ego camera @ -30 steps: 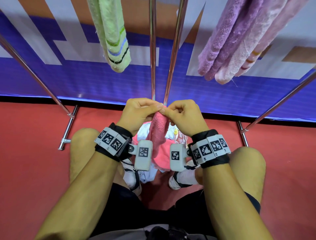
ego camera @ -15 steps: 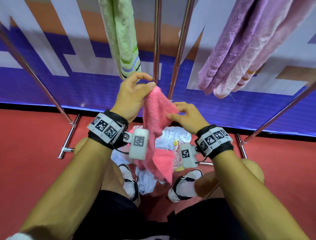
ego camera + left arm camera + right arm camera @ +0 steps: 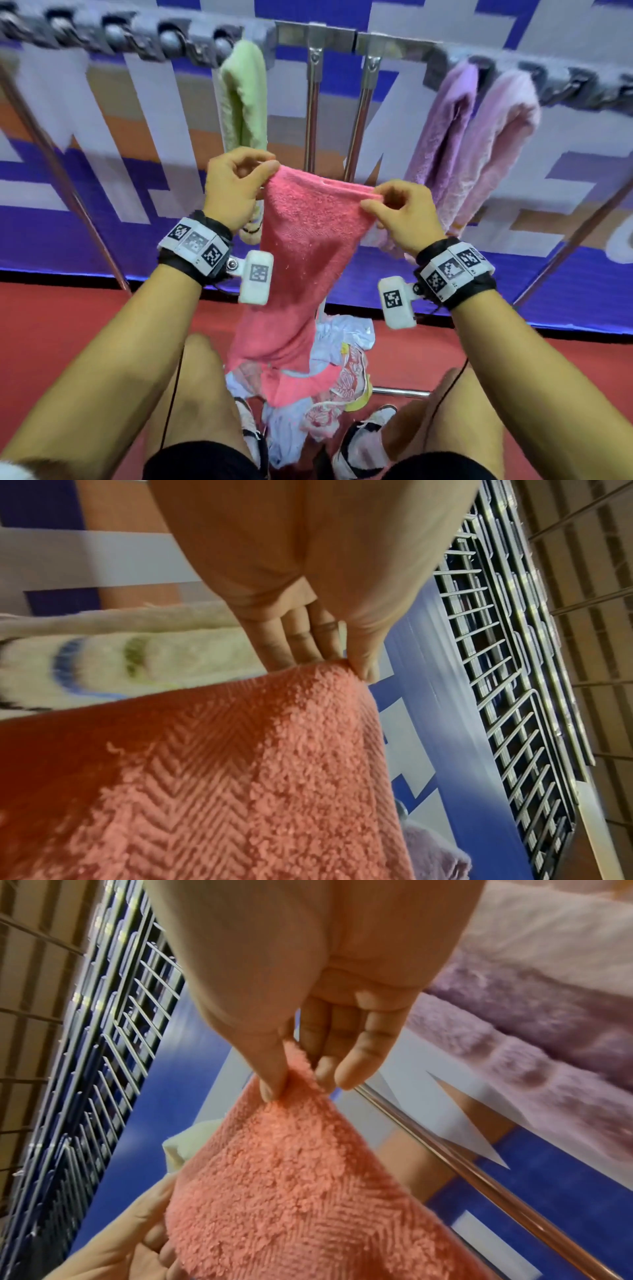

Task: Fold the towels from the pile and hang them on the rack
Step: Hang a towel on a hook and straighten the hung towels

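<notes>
I am pinching the pink towel's (image 3: 308, 240) top corners with left hand (image 3: 233, 192) and right hand (image 3: 404, 216), keeping that edge taut and level for an even fold.

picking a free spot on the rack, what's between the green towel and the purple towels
Head view: two steel uprights under the rack bar, and lower, the pink towel.

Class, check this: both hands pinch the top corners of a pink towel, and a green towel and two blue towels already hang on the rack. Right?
Not quite. The hands do pinch the pink towel, and the green towel hangs on the rack, but the head view shows two purple towels, not blue.
</notes>
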Demonstrator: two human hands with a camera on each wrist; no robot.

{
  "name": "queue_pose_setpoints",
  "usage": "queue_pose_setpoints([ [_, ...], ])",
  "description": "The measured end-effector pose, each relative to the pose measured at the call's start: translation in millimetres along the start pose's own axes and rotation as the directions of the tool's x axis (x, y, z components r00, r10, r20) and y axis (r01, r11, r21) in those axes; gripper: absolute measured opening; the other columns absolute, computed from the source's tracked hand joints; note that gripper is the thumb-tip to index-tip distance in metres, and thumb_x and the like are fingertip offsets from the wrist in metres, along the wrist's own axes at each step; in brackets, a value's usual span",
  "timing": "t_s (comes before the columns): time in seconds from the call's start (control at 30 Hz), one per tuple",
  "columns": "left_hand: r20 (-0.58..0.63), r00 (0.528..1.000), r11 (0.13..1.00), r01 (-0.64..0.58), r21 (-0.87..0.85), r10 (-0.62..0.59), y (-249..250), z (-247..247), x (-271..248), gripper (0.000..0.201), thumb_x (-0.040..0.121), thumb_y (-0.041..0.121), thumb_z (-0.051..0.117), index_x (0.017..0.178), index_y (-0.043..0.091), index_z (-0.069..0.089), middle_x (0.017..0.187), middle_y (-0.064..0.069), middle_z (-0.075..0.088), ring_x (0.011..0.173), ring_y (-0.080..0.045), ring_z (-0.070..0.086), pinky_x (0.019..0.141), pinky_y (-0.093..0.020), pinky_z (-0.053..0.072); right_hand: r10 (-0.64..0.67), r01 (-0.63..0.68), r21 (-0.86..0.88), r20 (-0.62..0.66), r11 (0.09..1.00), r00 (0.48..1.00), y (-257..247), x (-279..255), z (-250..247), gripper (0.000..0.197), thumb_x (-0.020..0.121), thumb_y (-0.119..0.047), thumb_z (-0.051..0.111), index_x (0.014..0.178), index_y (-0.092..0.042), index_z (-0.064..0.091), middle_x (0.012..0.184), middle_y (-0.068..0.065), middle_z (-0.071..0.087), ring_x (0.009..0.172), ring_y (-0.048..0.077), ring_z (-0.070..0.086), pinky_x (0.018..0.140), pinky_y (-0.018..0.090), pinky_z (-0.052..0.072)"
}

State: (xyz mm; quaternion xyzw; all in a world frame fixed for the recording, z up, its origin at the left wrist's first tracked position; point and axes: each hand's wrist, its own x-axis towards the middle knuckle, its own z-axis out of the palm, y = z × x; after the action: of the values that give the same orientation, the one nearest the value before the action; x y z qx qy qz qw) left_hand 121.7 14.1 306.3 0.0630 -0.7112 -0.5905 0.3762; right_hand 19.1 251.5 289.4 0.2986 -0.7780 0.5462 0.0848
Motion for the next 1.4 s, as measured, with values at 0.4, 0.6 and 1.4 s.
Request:
queue_pose_setpoints([
  [0.4, -0.113, 0.949, 0.955, -0.297, -0.009, 0.295, 93.7, 15.9, 52.3, 0.015, 0.09, 0.005, 0.067, 0.087, 0.02, 0.069, 0.082, 0.01, 0.067, 0.071, 0.008, 0.061, 0.072, -0.012, 0.048, -0.13, 0.129, -0.014, -0.128, 0.992, 0.983, -86.7, 46.8, -59.0, 0.047, 0.079, -0.015, 0.081, 0.12, -0.017, 0.058, 0.068, -0.004, 0.06, 0.06, 0.003, 0.055, 0.064, 0.024, 0.05],
  [0.6, -0.056, 0.956, 0.958, -0.285, 0.03, 0.286, 89.3, 17.3, 55.5, 0.005, 0.089, 0.003, 0.068, 0.092, 0.005, 0.072, 0.081, 0.001, 0.067, 0.069, 0.007, 0.061, 0.069, -0.012, 0.049, -0.104, 0.106, -0.229, 0.021, 0.968, 0.994, -89.5, 61.6, -70.7, 0.017, 0.091, -0.024, 0.068, 0.079, -0.015, 0.061, 0.065, -0.004, 0.055, 0.058, 0.01, 0.052, 0.057, 0.031, 0.049],
  [1.4, 0.326, 0.943, 0.997, -0.071, 0.024, 0.059, 93.5, 17.0, 104.9, 0.011, 0.081, -0.003, 0.072, 0.084, 0.008, 0.072, 0.068, -0.004, 0.074, 0.062, -0.017, 0.071, 0.06, -0.032, 0.061, -0.04, 0.043, 0.103, -0.034, 0.994, 0.999, -87.4, 122.3, -70.5, 0.035, 0.089, 0.009, 0.038, 0.078, -0.013, 0.063, 0.077, 0.003, 0.058, 0.048, 0.015, 0.048, 0.037, 0.025, 0.045],
])
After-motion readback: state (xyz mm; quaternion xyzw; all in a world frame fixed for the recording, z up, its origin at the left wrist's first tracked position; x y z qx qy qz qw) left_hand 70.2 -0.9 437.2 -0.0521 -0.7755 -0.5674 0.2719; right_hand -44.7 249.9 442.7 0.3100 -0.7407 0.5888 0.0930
